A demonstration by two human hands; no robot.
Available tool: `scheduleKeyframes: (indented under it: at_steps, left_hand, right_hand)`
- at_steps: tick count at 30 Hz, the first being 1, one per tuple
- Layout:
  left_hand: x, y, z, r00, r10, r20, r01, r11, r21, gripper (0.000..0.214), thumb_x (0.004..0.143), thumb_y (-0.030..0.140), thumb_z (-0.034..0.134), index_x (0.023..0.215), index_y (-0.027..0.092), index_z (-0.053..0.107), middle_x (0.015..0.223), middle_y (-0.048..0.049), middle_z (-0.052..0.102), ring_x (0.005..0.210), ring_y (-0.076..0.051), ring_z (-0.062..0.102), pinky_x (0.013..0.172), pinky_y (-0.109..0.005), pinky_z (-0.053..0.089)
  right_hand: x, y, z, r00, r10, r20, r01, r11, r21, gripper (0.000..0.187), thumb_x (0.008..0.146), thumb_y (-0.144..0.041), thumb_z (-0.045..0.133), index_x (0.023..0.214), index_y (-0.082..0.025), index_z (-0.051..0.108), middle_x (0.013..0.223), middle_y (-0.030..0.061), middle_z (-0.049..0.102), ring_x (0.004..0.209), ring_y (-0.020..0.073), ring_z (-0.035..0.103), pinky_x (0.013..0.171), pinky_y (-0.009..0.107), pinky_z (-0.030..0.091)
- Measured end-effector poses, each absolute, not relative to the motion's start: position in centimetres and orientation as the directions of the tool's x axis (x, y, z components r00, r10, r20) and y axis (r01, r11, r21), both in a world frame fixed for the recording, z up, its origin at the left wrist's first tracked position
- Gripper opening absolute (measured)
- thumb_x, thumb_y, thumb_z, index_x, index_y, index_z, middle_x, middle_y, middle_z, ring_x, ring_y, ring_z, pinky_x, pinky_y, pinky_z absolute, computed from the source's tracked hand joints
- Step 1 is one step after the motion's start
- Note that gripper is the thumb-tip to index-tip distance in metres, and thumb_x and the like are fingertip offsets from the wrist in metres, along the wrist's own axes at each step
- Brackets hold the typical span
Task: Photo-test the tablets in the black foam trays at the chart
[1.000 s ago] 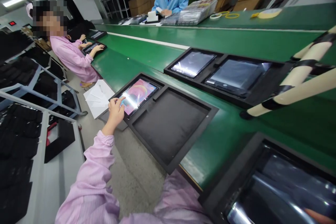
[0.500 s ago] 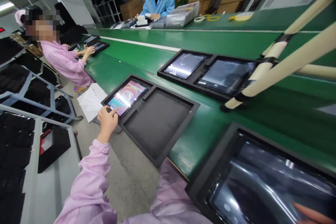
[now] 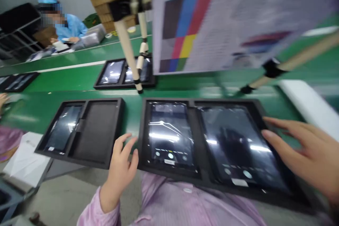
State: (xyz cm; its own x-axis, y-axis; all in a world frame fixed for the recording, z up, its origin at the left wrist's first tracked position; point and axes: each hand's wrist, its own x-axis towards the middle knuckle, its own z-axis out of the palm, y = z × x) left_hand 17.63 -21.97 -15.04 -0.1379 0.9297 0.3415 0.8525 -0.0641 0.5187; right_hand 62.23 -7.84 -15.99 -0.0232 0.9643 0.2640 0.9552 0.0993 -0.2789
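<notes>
Straight in front of me lies a black foam tray with two tablets side by side. The left tablet and the right tablet both show dark screens with round camera-style buttons. My left hand hovers by the tray's left edge, fingers apart and holding nothing. Over the tray's right rim is my right hand, fingers stretched out near the right tablet; whether they touch is unclear. To the left sits another black tray, its left pocket holding a tablet with a dark screen, its right pocket bare.
A printed sheet with colour blocks hangs from a cream pipe frame ahead. Behind the pipes stands a further tray with tablets. Co-workers are across the green bench and at far left. White paper lies at lower left.
My view has swung right. My left hand has left the left tray's tablet, whose lit home screen is now dark, and come beside the middle tray. More of my right hand shows.
</notes>
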Motion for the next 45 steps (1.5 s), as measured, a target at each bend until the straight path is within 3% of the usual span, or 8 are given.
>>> scheduleKeyframes:
  at_steps: [3, 7, 10, 19, 24, 28, 41, 45]
  left_hand:
    - [20.5, -19.8, -18.1, -0.238, 0.962, 0.134, 0.760, 0.098, 0.643, 0.057, 0.096, 0.034, 0.053, 0.151, 0.024, 0.042, 0.153, -0.0169, 0.046, 0.141, -0.031, 0.045, 0.115, -0.051, 0.040]
    - [21.2, -17.6, -20.1, -0.285, 0.957, 0.047, 0.723, 0.183, 0.666, 0.062, 0.100, 0.040, 0.043, 0.157, 0.020, 0.030, 0.154, -0.0193, 0.046, 0.143, -0.029, 0.044, 0.117, -0.050, 0.037]
    - [21.8, -16.9, -19.5, -0.265, 0.962, 0.064, 0.754, 0.166, 0.636, 0.059, 0.100, 0.037, 0.043, 0.156, 0.023, 0.033, 0.155, -0.0149, 0.046, 0.145, -0.026, 0.042, 0.119, -0.046, 0.034]
    - [27.0, -18.3, -16.3, -0.123, 0.947, 0.296, 0.966, 0.046, 0.255, 0.033, 0.097, 0.027, 0.048, 0.120, 0.022, 0.070, 0.139, -0.0163, 0.051, 0.134, -0.035, 0.042, 0.114, -0.058, 0.032]
    - [28.6, -22.1, -16.2, 0.105, 0.934, 0.340, 0.949, -0.197, 0.247, 0.031, 0.092, 0.015, 0.053, 0.114, 0.025, 0.072, 0.117, -0.0134, 0.059, 0.113, -0.030, 0.053, 0.098, -0.050, 0.043]
    - [29.8, -24.8, -18.0, 0.152, 0.936, 0.317, 0.926, -0.247, 0.286, 0.034, 0.088, 0.012, 0.055, 0.115, 0.025, 0.071, 0.112, -0.0128, 0.061, 0.108, -0.029, 0.054, 0.094, -0.048, 0.044]
    - [27.3, -19.6, -16.0, -0.227, 0.971, 0.079, 0.954, 0.206, 0.217, 0.048, 0.096, 0.031, 0.040, 0.137, 0.011, 0.054, 0.131, -0.0225, 0.063, 0.140, -0.037, 0.043, 0.114, -0.060, 0.027]
    - [27.8, -19.1, -16.6, -0.213, 0.976, -0.037, 0.928, 0.214, 0.305, 0.061, 0.095, 0.037, 0.043, 0.146, 0.004, 0.043, 0.136, -0.0268, 0.059, 0.151, -0.038, 0.026, 0.119, -0.060, 0.021]
  right_hand:
    - [65.8, -9.1, -17.8, 0.142, 0.980, 0.138, 0.913, -0.076, -0.400, 0.086, 0.088, -0.076, 0.039, 0.136, -0.008, 0.061, 0.127, 0.0274, 0.060, 0.077, 0.0260, 0.063, 0.088, 0.044, 0.052]
    - [67.3, -11.0, -20.7, 0.199, 0.971, -0.131, 0.624, -0.228, -0.747, 0.073, 0.088, -0.053, 0.052, 0.148, -0.012, 0.048, 0.145, 0.0213, 0.052, 0.133, 0.0290, 0.053, 0.108, 0.038, 0.043]
    - [66.8, -11.3, -21.0, 0.185, 0.974, -0.128, 0.519, -0.208, -0.829, 0.073, 0.090, -0.045, 0.055, 0.155, -0.016, 0.038, 0.153, 0.0171, 0.046, 0.142, 0.0257, 0.044, 0.118, 0.038, 0.032]
    - [67.6, -10.8, -18.5, 0.027, 0.982, 0.188, 0.811, 0.088, -0.578, 0.048, 0.097, -0.045, 0.050, 0.125, -0.012, 0.068, 0.150, 0.0232, 0.044, 0.139, 0.0312, 0.046, 0.113, 0.044, 0.039]
    - [71.3, -11.4, -19.0, 0.382, 0.914, 0.136, 0.895, -0.330, -0.299, 0.074, 0.094, -0.066, 0.049, 0.145, -0.012, 0.055, 0.157, 0.0297, 0.032, 0.145, 0.0443, 0.032, 0.104, 0.064, 0.034]
    - [74.7, -12.4, -20.6, 0.413, 0.908, -0.067, 0.893, -0.418, -0.166, 0.078, 0.097, -0.069, 0.038, 0.154, -0.016, 0.044, 0.146, 0.0252, 0.051, 0.129, 0.0382, 0.052, 0.082, 0.051, 0.043]
    - [76.3, -11.5, -21.1, 0.402, 0.915, 0.033, 0.884, -0.378, -0.274, 0.067, 0.095, -0.039, 0.053, 0.152, -0.004, 0.043, 0.143, 0.0273, 0.052, 0.132, 0.0339, 0.049, 0.110, 0.044, 0.037]
    - [75.5, -10.9, -20.7, 0.417, 0.907, 0.052, 0.873, -0.384, -0.302, 0.063, 0.097, -0.044, 0.052, 0.151, -0.011, 0.047, 0.149, 0.0274, 0.045, 0.136, 0.0403, 0.043, 0.108, 0.057, 0.035]
